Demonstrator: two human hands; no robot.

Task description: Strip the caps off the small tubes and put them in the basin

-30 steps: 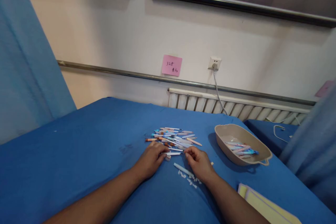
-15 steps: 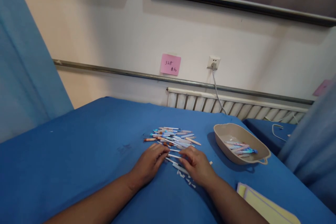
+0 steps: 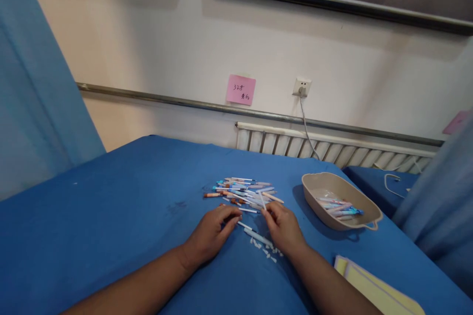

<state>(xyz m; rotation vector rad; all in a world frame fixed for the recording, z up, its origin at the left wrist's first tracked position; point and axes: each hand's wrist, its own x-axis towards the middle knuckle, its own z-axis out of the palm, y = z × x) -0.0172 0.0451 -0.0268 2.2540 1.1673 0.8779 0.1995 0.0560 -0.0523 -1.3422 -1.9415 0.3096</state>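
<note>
A loose pile of small coloured pens [image 3: 242, 192] lies on the blue cloth-covered table [image 3: 121, 211]. My left hand [image 3: 214, 231] rests palm down just in front of the pile, fingers curled toward a thin white pen [image 3: 244, 226]. My right hand [image 3: 283, 229] sits beside it, thumb and forefinger pinched on a thin white pen [image 3: 262, 201] that points up toward the pile. Small white caps [image 3: 264, 251] are scattered between my wrists. To the right, a beige tray [image 3: 369, 209] holds several pens.
A yellow pad [image 3: 377, 290] lies at the table's front right edge. Behind the table are a radiator [image 3: 332, 150], a wall socket with a cable [image 3: 301, 87] and a pink note [image 3: 241, 90]. Blue curtains hang at the left [image 3: 33, 98] and right [image 3: 447, 197].
My right hand has lifted a thin white pen from the cloth and now pinches it upright. My left hand has drawn its fingers in slightly.
</note>
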